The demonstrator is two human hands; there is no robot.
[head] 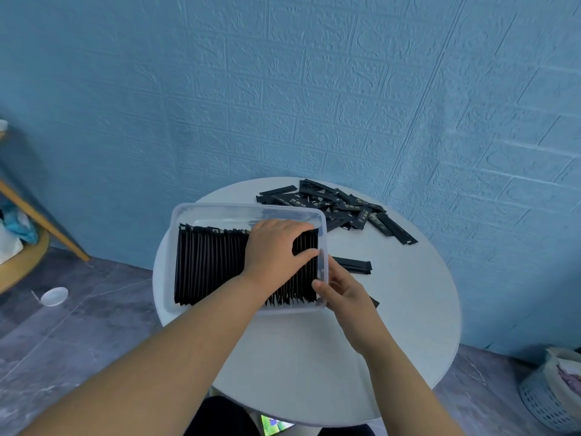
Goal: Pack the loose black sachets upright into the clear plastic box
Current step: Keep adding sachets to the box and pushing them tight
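Left hand grips packed sachets in clear plastic box; right hand pinches its right wall; loose sachets piled beyond.

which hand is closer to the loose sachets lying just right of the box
Right. The right hand is at the clear plastic box's right wall, just beside the loose sachets; the left hand is inside the box, gripping the packed sachets.

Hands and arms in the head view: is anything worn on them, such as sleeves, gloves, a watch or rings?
Nothing that shows. The left hand and right hand are ungloved, and the fingers in view carry no rings. Neither wrist has a watch or band. The left forearm and right forearm are bare down to the picture's bottom edge, so no sleeve comes into view.
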